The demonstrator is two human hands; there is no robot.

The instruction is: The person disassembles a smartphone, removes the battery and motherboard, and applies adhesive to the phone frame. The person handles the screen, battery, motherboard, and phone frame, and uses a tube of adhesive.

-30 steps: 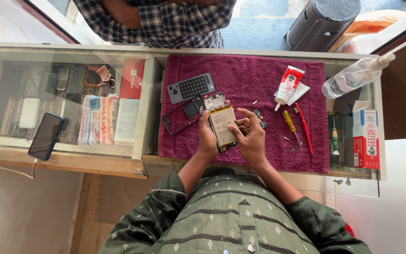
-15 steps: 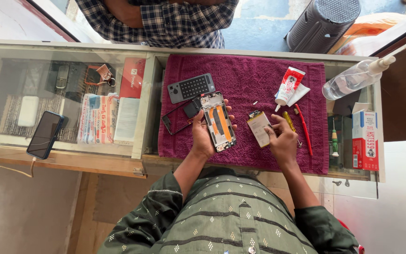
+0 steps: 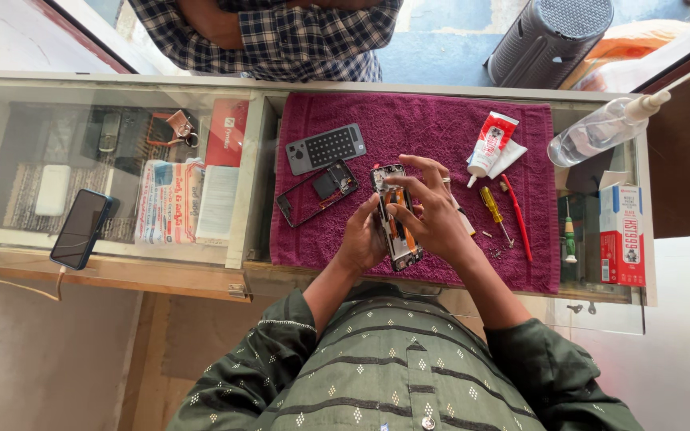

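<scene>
My left hand (image 3: 363, 239) gripped the opened phone (image 3: 397, 219) by its edge, above the near part of the nubby maroon towel (image 3: 425, 128). My right hand (image 3: 433, 215) lay over its bared orange insides, fingers pressing. A black plastic frame (image 3: 313, 193) and a grey perforated back cover (image 3: 326, 148) lay to the left; a yellow-handled screwdriver (image 3: 492, 206) lay to the right.

Maroon towel (image 3: 425, 128) on glass counter (image 3: 121, 88)

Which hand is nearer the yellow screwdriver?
Right. The right hand lies just left of the yellow screwdriver; the left hand sits farther off, beyond the opened phone.
</scene>
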